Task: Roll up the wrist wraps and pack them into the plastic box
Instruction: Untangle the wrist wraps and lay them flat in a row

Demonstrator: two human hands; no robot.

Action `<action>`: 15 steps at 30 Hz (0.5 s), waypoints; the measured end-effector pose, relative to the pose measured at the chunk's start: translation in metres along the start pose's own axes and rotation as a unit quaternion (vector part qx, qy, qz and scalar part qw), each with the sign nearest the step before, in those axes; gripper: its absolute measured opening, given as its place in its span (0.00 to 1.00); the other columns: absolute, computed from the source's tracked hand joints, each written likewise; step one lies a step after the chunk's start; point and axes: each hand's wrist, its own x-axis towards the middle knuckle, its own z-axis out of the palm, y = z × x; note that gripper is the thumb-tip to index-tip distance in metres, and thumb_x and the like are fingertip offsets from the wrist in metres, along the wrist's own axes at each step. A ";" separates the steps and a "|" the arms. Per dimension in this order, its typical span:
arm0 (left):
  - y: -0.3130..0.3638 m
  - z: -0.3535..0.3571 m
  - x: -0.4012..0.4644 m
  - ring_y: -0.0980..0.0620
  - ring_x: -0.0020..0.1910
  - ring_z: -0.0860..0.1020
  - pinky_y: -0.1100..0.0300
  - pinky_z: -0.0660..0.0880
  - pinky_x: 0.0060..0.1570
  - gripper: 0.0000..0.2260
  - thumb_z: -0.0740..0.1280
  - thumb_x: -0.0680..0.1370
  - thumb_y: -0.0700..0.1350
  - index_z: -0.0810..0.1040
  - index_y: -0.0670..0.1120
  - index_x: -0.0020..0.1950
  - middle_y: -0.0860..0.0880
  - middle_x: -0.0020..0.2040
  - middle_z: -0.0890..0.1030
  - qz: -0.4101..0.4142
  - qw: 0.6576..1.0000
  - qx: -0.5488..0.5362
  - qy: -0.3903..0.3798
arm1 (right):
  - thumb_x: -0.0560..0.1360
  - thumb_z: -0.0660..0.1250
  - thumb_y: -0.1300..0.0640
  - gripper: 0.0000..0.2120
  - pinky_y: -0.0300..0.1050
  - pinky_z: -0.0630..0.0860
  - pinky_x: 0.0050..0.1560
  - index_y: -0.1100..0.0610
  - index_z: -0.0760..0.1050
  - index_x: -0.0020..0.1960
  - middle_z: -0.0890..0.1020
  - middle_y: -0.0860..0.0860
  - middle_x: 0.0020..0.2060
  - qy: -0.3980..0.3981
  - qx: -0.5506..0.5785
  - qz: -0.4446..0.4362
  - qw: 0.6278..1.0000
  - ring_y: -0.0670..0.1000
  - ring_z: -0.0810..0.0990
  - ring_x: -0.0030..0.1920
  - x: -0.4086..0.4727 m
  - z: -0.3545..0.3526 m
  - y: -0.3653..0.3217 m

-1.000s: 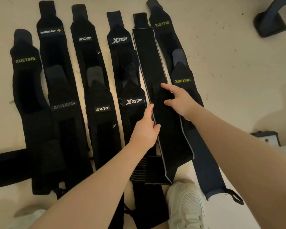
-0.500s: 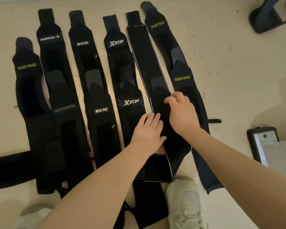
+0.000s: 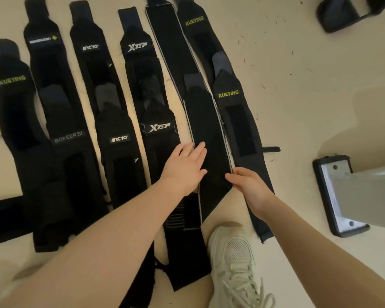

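Several black wrist wraps lie flat in rows on a cream floor, with labels XUEYING, XTEP and others. A plain black wrap with a grey edge [image 3: 206,138] lies in the middle, folded at its near end. My left hand [image 3: 185,167] rests flat on its left edge with fingers straight. My right hand [image 3: 248,183] touches its right edge near the fold, fingers loosely extended. To the right of it lies a XUEYING wrap [image 3: 236,107], to the left an XTEP wrap [image 3: 159,130]. No plastic box is in view.
My white sneaker [image 3: 233,261] stands just below the plain wrap. A grey metal leg with a black foot plate [image 3: 333,196] stands at the right. A dark object [image 3: 347,14] sits at the top right. Bare floor with small debris lies right of the wraps.
Both hands have drawn back toward me along the plain wrap. The right hand slid from its middle down to its right edge; the left hand now lies flat on it.
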 end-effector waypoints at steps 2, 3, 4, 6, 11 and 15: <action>0.002 -0.001 0.004 0.47 0.77 0.45 0.50 0.43 0.74 0.29 0.49 0.82 0.58 0.46 0.47 0.78 0.49 0.79 0.44 -0.016 1.000 -0.014 -0.009 | 0.76 0.65 0.58 0.05 0.47 0.73 0.55 0.58 0.77 0.51 0.81 0.56 0.40 -0.089 0.052 -0.032 0.994 0.53 0.78 0.45 -0.009 -0.009 0.000; 0.005 -0.004 0.007 0.47 0.77 0.46 0.50 0.43 0.74 0.30 0.49 0.81 0.59 0.46 0.46 0.78 0.49 0.79 0.45 -0.020 1.000 -0.019 -0.015 | 0.73 0.67 0.57 0.09 0.45 0.75 0.54 0.57 0.76 0.53 0.82 0.54 0.39 -0.138 0.074 -0.034 0.987 0.51 0.79 0.43 -0.015 -0.014 -0.001; 0.008 -0.007 0.010 0.47 0.77 0.46 0.49 0.44 0.75 0.32 0.50 0.81 0.61 0.46 0.46 0.78 0.49 0.79 0.45 -0.024 0.999 -0.019 -0.024 | 0.70 0.69 0.55 0.16 0.44 0.77 0.53 0.55 0.75 0.57 0.83 0.53 0.41 -0.179 0.077 -0.024 0.981 0.50 0.81 0.43 -0.018 -0.020 0.000; 0.010 -0.011 0.014 0.46 0.77 0.46 0.48 0.44 0.75 0.37 0.51 0.78 0.66 0.46 0.45 0.78 0.48 0.79 0.44 -0.032 0.998 -0.014 -0.047 | 0.65 0.73 0.48 0.29 0.42 0.78 0.50 0.54 0.72 0.63 0.83 0.51 0.49 -0.217 -0.007 0.011 0.976 0.48 0.81 0.45 -0.020 -0.028 -0.001; 0.012 -0.009 0.018 0.43 0.77 0.45 0.47 0.44 0.74 0.50 0.59 0.70 0.73 0.43 0.43 0.78 0.45 0.78 0.42 -0.028 0.999 0.017 -0.043 | 0.76 0.66 0.54 0.08 0.37 0.70 0.52 0.57 0.80 0.43 0.81 0.48 0.41 -0.173 -0.222 0.033 0.959 0.47 0.78 0.49 -0.016 -0.030 0.004; 0.008 -0.007 0.016 0.44 0.77 0.44 0.49 0.43 0.74 0.48 0.62 0.72 0.68 0.42 0.43 0.78 0.45 0.78 0.41 -0.012 0.999 -0.003 -0.036 | 0.81 0.55 0.58 0.13 0.42 0.76 0.41 0.61 0.73 0.43 0.81 0.56 0.34 -0.055 -0.181 0.116 0.975 0.52 0.80 0.36 -0.013 -0.018 0.011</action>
